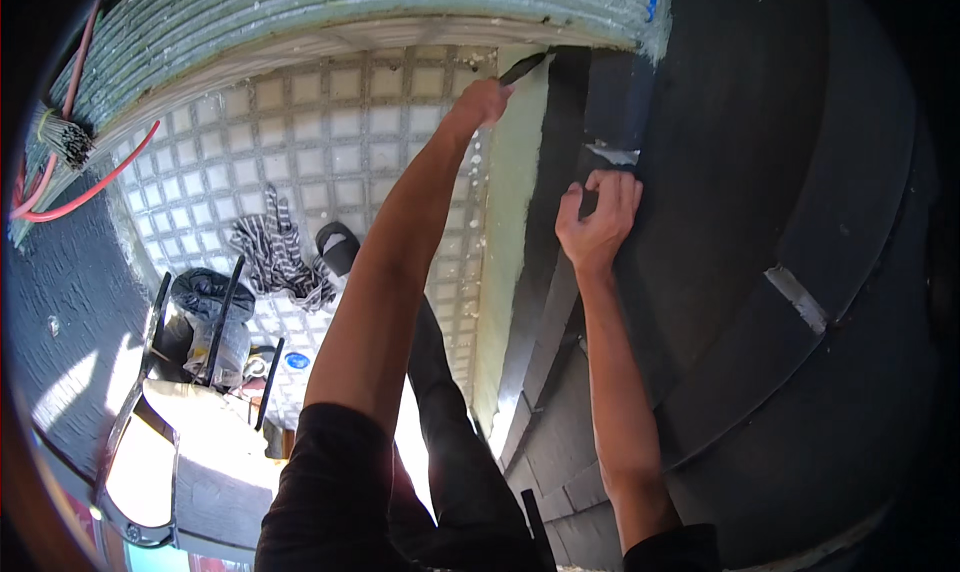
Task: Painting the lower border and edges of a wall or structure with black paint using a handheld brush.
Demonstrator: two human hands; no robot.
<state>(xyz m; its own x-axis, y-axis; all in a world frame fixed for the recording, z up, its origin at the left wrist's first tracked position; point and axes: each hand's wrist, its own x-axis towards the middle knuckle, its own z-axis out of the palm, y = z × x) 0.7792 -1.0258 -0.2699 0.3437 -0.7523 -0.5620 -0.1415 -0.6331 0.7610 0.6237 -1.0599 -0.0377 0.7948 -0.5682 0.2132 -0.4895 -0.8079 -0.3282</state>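
My left hand [484, 103] grips the dark handle of a brush-like tool [523, 69]; its tip meets the top end of a pale green strip [517, 167] that runs along the dark painted wall [720, 159]. The tip is too small to identify. My right hand [601, 215] is at the dark wall's edge with curled fingers and nothing visible in it. Just above its fingers lies a small light, unpainted-looking patch [615, 154]. Another light patch [796, 299] shows farther right on the dark surface.
A black sandal [337, 248] and a striped cloth [281, 260] lie on the tiled floor [345, 152]. At lower left stands a metal-framed chair [124, 437] near a bag-lined bucket [214, 302]. A red hose [101, 189] curves beside the corrugated panel [300, 9].
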